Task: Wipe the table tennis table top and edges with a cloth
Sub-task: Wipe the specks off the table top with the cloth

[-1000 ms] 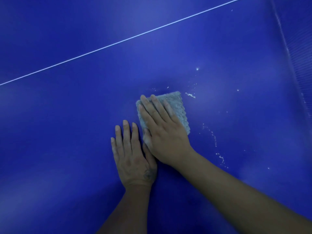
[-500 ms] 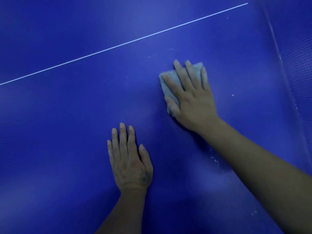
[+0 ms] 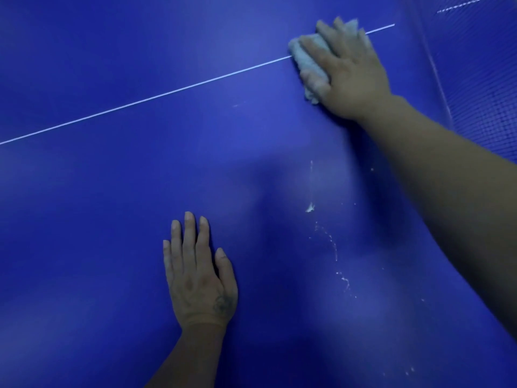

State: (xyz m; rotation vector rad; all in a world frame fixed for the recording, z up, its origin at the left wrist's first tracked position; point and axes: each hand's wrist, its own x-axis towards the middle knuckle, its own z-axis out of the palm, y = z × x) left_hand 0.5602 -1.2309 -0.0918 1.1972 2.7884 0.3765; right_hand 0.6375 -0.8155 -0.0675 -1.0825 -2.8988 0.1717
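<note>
While pinned beneath flat, spread right hand (image 3: 349, 71) on counter (image 3: 112, 219), judged cloth (image 3: 309, 63) soft, limp: best pressed mid-wad; noted left hand (image 3: 198, 275) flat, empty.

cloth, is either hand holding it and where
The right hand presses flat on top of the cloth, not gripping it; the left hand holds nothing.

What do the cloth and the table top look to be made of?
Cloth: soft, pale textile, probably terry or microfibre; it bunches under the right hand. Table top: hard, smooth blue board with a satin painted finish, soft glare; core material unclear.
</note>
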